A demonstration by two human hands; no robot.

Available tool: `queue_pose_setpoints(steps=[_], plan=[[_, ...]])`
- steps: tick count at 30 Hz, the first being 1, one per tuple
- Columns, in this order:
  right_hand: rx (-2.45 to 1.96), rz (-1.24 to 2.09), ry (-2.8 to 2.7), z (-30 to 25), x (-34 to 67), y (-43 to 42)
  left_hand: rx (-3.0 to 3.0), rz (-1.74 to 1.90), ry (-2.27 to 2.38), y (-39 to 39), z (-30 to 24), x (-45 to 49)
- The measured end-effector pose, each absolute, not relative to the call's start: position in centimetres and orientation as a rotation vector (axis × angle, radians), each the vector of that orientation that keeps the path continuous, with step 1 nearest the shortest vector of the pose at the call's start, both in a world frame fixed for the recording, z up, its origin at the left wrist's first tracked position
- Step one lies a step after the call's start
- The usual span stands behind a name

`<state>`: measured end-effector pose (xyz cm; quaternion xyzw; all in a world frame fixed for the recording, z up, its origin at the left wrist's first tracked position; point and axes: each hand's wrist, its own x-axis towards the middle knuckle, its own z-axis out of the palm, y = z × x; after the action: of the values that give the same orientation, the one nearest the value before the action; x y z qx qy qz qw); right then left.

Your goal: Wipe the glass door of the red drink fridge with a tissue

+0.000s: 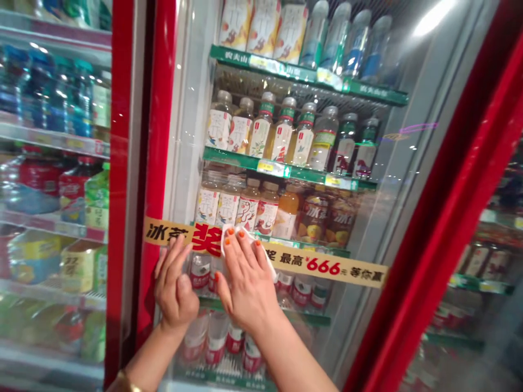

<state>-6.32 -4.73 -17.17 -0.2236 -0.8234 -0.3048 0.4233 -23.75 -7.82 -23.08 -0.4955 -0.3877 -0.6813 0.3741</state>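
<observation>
Now the right hand (249,277) lies flat, pressing a white cloth (270,264) on the glass door (379,207), over a tan strip (292,260) with red and black words. It looks thin and is mostly hidden under the fingers. The left hand (175,288) grips nothing I can see; its fingers bend a little, beside the cloth. I can't tell if it touches the glass. Behind the door, green-edged shelves (237,158) hold bottles (284,133) of yellowish, orange and dark drinks.
</observation>
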Motion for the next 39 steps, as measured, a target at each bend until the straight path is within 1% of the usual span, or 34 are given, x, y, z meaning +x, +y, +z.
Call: queue_pose_setpoints(steps=[3, 5, 7, 9, 12, 15, 18, 21, 23, 24, 26, 28, 30, 32, 34, 36, 37, 39], plan=[[-0.507, -0.606, -2.149, -17.4, -5.6, -4.4, -1.397, -1.852, -1.023, -9.6, -21.0, -19.5], [-0.389, -0.543, -2.164, -17.5, -4.9, -4.1, -1.584, -1.845, -1.063, -9.6, -20.1, -16.5], [-0.282, -0.543, -2.133, -17.8, -3.0, -3.7, -1.727, -1.664, -1.126, -8.8, -20.0, -15.0], [-0.271, -0.625, -2.075, -18.2, 0.6, -3.2, -1.723, -1.400, -1.179, -7.7, -20.4, -15.8], [-0.514, -0.813, -1.923, -19.3, 7.3, -1.7, -1.526, -1.194, -1.253, -6.7, -20.5, -20.1], [-0.835, -0.863, -1.712, -20.5, 11.9, 0.3, -1.325, -1.229, -1.359, -6.4, -18.6, -23.4], [-0.920, -0.837, -1.560, -21.3, 12.4, 1.7, -1.231, -1.251, -1.379, -6.3, -17.0, -22.0], [-0.860, -0.834, -1.492, -21.7, 11.3, 2.1, -1.412, -0.995, -1.225, -6.7, -18.9, -19.0], [-0.829, -0.828, -1.479, -21.8, 11.0, 2.0, -1.544, -0.780, -1.096, -7.4, -21.4, -19.0], [-0.824, -0.824, -1.480, -21.8, 10.9, 2.0, -1.560, -0.727, -1.074, -7.7, -22.4, -19.9], [-0.831, -0.827, -1.480, -21.9, 11.0, 2.0, -1.508, -0.760, -1.124, -8.0, -23.1, -22.2], [-0.846, -0.832, -1.476, -21.9, 11.1, 1.9, -1.390, -0.935, -1.267, -7.8, -21.8, -23.7], [-0.854, -0.819, -1.465, -21.9, 11.2, 1.9, -1.261, -1.131, -1.396, -7.1, -20.0, -22.8], [-0.848, -0.794, -1.465, -21.9, 11.2, 1.9, -1.223, -1.196, -1.441, -6.4, -19.3, -20.0], [-0.834, -0.775, -1.474, -21.9, 11.3, 1.9, -1.373, -1.034, -1.344, -6.0, -20.6, -17.1], [-0.817, -0.761, -1.482, -22.0, 11.4, 1.9, -1.529, -0.833, -1.173, -6.4, -23.0, -16.3], [-0.813, -0.750, -1.483, -22.1, 11.4, 2.0, -1.554, -0.780, -1.114, -6.7, -24.0, -17.0], [-0.809, -0.728, -1.481, -22.3, 11.4, 2.0, -1.484, -0.802, -1.126, -7.4, -24.3, -20.1]])
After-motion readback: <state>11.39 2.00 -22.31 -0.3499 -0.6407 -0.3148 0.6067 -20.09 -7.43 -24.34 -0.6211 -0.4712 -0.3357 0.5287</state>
